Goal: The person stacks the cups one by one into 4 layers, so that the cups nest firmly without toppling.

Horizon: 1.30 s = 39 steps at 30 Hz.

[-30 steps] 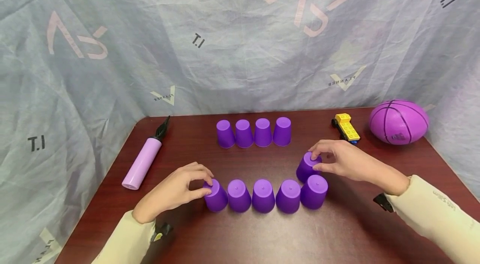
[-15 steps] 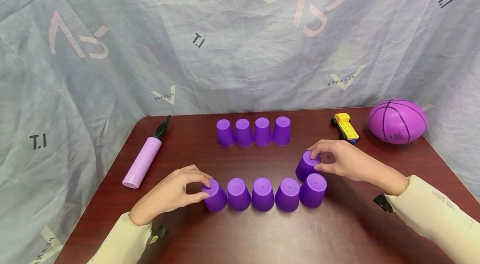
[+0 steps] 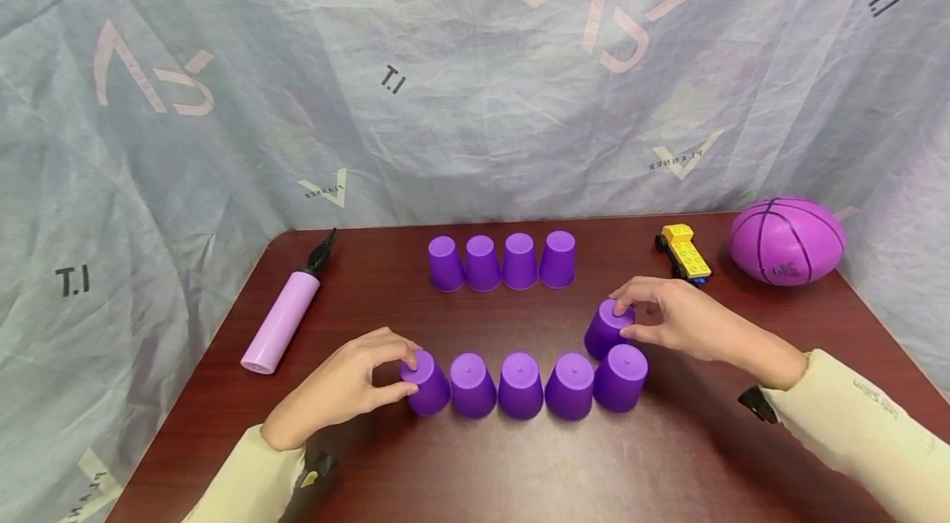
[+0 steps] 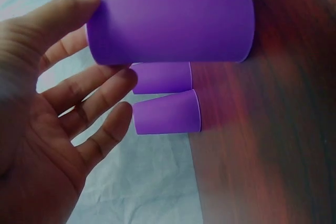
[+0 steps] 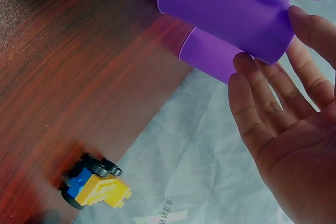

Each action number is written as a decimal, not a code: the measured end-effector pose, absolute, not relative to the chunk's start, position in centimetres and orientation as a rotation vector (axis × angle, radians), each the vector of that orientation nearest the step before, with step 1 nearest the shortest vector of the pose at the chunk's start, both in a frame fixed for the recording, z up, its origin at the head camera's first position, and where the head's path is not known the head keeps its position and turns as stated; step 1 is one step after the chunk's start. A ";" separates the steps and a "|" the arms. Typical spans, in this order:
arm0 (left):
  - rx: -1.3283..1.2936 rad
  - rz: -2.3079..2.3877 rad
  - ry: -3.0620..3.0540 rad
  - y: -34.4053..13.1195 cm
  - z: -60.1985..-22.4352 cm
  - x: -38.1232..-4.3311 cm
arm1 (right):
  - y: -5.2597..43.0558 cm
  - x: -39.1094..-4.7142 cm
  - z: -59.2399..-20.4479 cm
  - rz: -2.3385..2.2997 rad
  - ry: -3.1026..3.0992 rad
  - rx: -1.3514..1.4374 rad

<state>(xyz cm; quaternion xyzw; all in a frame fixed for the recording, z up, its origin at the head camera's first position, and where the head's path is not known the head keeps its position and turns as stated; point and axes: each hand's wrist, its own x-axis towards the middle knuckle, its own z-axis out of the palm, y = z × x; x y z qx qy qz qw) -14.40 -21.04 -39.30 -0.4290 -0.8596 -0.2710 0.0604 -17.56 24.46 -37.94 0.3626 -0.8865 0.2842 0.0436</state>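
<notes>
Ten purple cups [image 3: 520,393] stand upside down on a dark reddish-brown wooden desk [image 3: 445,482], and they look mostly lined up: four make a back row [image 3: 483,269] near the middle of the desk's far edge, five make a front row [image 3: 473,393] closer to the person, and one belongs to neither. Both rows seem in order, while that odd one, the rear right cup [image 3: 603,340], stands just behind the front row's right end and seems not yet placed in a line; how much more is left, the pictures do not tell. The right hand [image 3: 686,318] holds the rear right cup in a narrow pinch, thumb and fingertips at its closed upper end. The left hand [image 3: 337,381] pinches the left-end cup [image 3: 432,393] of the front row just as narrowly. All the cups look alike: plain and smooth, narrow at the closed top, widening to a thin-lipped open rim, with a small nub on top of several nearer ones. A lilac hand pump [image 3: 282,321] lies along the desk's left edge; a yellow toy truck [image 3: 688,257] and a purple ball [image 3: 788,244] sit toward the far right corner.
</notes>
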 end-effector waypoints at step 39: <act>-1.186 -0.822 -2.538 -20.5 -37.9 -16.4 | 24.5 -17.7 -37.0 0.776 -2.568 1.107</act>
